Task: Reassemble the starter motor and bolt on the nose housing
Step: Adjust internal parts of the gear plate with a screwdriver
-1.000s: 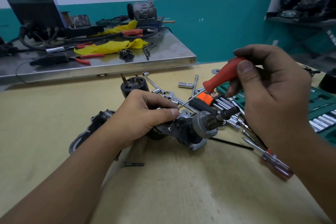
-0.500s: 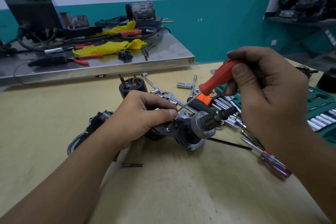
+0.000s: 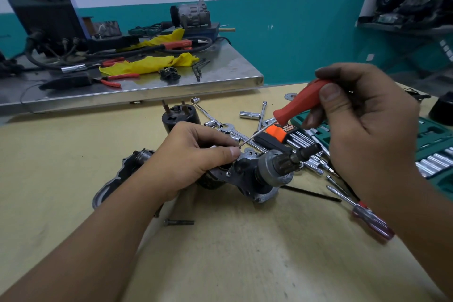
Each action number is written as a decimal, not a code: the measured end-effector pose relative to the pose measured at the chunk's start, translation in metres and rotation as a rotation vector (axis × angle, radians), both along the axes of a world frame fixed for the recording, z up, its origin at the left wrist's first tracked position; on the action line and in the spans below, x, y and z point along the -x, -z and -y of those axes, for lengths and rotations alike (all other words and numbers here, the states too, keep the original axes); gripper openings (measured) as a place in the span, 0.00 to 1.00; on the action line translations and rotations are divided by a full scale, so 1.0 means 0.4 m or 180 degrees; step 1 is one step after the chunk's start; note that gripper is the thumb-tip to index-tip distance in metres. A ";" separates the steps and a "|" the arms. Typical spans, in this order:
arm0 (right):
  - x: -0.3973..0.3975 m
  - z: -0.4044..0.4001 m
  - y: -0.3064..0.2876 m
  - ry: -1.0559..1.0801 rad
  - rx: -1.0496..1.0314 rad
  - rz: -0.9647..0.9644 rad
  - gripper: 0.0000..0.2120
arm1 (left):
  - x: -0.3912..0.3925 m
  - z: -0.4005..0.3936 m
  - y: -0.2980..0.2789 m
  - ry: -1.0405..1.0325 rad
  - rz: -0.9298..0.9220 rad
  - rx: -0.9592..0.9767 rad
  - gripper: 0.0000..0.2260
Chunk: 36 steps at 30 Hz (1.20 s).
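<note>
The starter motor assembly (image 3: 259,174) lies on its side on the yellow table (image 3: 220,252), its pinion shaft (image 3: 306,153) pointing right. My left hand (image 3: 191,162) grips its left part, thumb on top. My right hand (image 3: 362,125) holds a red-handled screwdriver (image 3: 297,103); its thin shaft slants down-left and the tip meets the assembly by my left thumb. A grey nose housing (image 3: 117,179) lies behind my left forearm. A black solenoid (image 3: 180,117) with two copper studs stands behind. A loose bolt (image 3: 179,222) lies in front.
Sockets, wrenches and a hex key holder (image 3: 277,135) are scattered right of the motor. A green socket case (image 3: 431,152) sits at far right. A second screwdriver (image 3: 362,216) lies under my right forearm. A steel bench (image 3: 147,91) with pliers and yellow cloth stands behind.
The view shifted slightly; my right hand and the screwdriver stay almost in place, tip still at the assembly by my left thumb. My left hand keeps its grip.
</note>
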State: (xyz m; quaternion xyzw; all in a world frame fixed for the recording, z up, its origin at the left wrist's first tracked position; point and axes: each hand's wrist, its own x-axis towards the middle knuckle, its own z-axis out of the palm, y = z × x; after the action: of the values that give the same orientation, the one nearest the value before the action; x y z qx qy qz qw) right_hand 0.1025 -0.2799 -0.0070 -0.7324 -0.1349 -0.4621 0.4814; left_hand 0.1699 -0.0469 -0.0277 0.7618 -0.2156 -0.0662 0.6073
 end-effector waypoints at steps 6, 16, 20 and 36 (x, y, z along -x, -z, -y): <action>0.003 -0.002 -0.005 -0.0187 0.0079 0.0022 0.10 | 0.003 0.002 -0.004 0.0000 0.0007 0.0008 0.06; 0.001 0.016 -0.018 -0.0646 0.0208 0.0000 0.13 | 0.003 0.003 -0.005 0.0038 -0.0049 0.0040 0.04; 0.000 0.022 -0.021 -0.0628 0.0280 -0.0031 0.10 | -0.003 0.002 -0.002 0.0060 -0.0056 0.0012 0.07; 0.004 -0.033 -0.006 -0.0769 -0.0585 -0.0613 0.07 | -0.003 0.021 0.012 -0.0209 0.0008 0.0074 0.05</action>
State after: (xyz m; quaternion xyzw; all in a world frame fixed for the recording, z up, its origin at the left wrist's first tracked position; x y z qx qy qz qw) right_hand 0.1008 -0.2667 -0.0044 -0.7046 -0.1324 -0.3391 0.6091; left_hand 0.1711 -0.0554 -0.0326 0.7615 -0.1920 -0.0427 0.6176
